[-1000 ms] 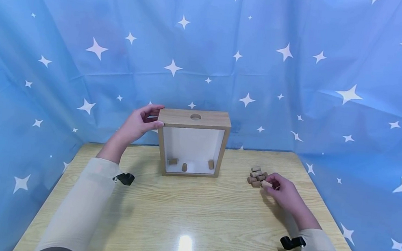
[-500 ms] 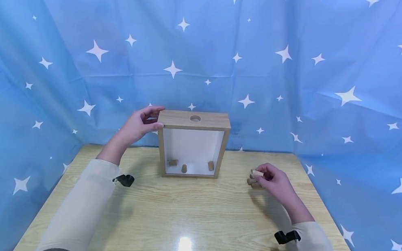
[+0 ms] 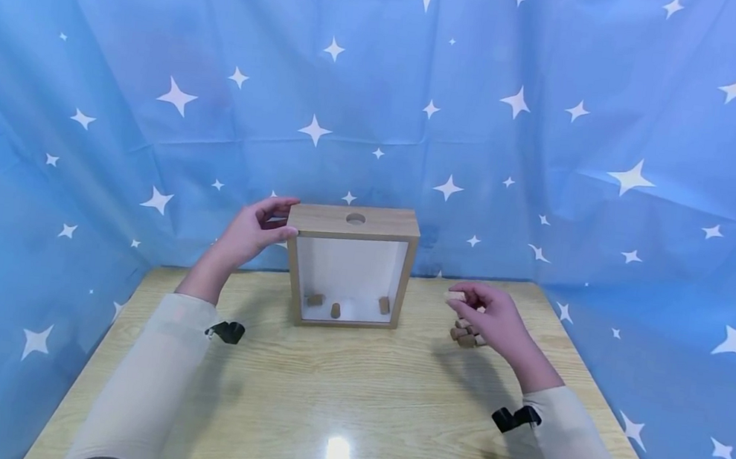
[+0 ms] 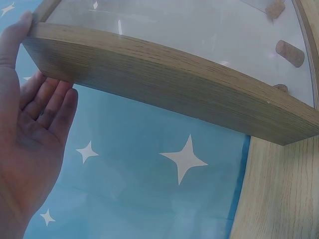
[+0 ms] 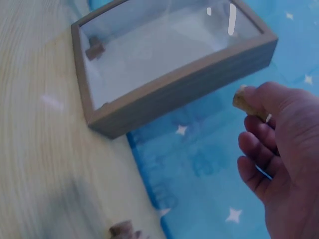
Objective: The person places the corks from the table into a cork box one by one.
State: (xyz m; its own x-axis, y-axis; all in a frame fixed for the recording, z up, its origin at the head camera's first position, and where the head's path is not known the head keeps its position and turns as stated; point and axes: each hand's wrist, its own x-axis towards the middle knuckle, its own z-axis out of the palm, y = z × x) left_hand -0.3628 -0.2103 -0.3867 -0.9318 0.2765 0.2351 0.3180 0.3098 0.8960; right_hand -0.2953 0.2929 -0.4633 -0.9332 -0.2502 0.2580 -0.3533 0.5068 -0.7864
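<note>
Over the table [image 3: 298, 379], right hand [image 3: 496, 323] pinches a cork [image 3: 454, 296] between fingertips [image 5: 263, 94]; left hand [image 3: 252, 232] grips a box [image 3: 352, 269].

The box frame [image 3: 385, 221] touching the left hand [image 3: 249, 233] is matt, grained wood, its front pane [image 3: 351, 271] clear and glossy. The right hand [image 3: 495, 321] pinches rough, matt cork [image 3: 454, 296]. Shiny wood-look tabletop [image 3: 297, 387] below; creased cloth [image 3: 250, 135] behind.

You faced a blue curtain [image 3: 385, 67] with white stars, a light-brown wood-grained box [image 3: 389, 224] and corks [image 3: 335, 311] of brown colour.
</note>
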